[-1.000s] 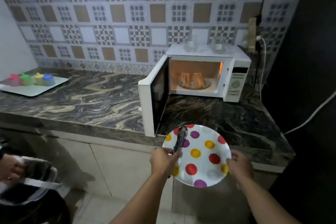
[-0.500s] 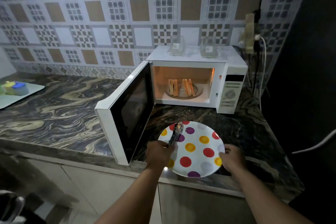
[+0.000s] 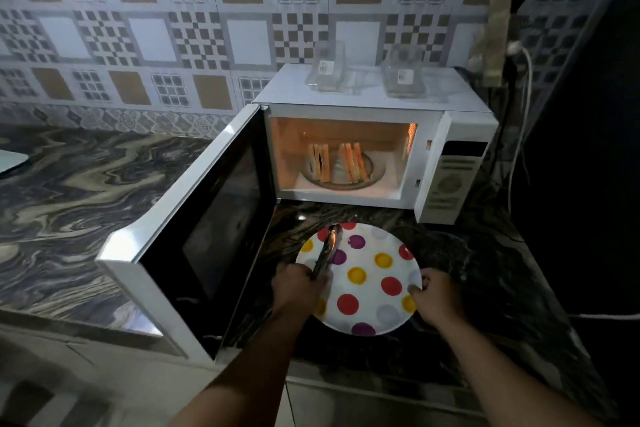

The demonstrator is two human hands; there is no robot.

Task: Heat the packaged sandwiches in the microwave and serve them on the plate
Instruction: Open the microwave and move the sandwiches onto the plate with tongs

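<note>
"Two toasted sandwich halves (image 3: 337, 163) stand on edge on the round glass turntable inside the white microwave oven (image 3: 377, 135), whose cavity is lit orange. Where is the serving dish?"

"Just in front of the microwave, on the dark marbled stone counter (image 3: 79, 204): a round white plate with red, yellow and purple dots (image 3: 360, 279). It looks to be resting on the stone, though whether it is fully set down cannot be told."

"And the hands?"

"The person's left hand (image 3: 299, 288) is at the plate's left rim, fingers curled round the handles of slim metal tongs (image 3: 329, 251), which lie across the plate with their tips pointing at the microwave. The right hand (image 3: 438, 296) pinches the plate's right rim, thumb on top."

"Why hold it that way?"

"Probably to steady the plate from both sides, close below the microwave's opening, so the carry is short. The tongs are likely there because the bread may be hot."

"Does the black-windowed door (image 3: 207, 239) get in the way?"

"It hangs wide open to the left of the microwave, beside the plate, so the opening is unblocked."

"Anything on top of the microwave?"

"Two clear plastic containers (image 3: 367, 71), apparently empty packaging."

"So what remains?"

"Judging by this, heating looks done; serving has not begun."
</note>
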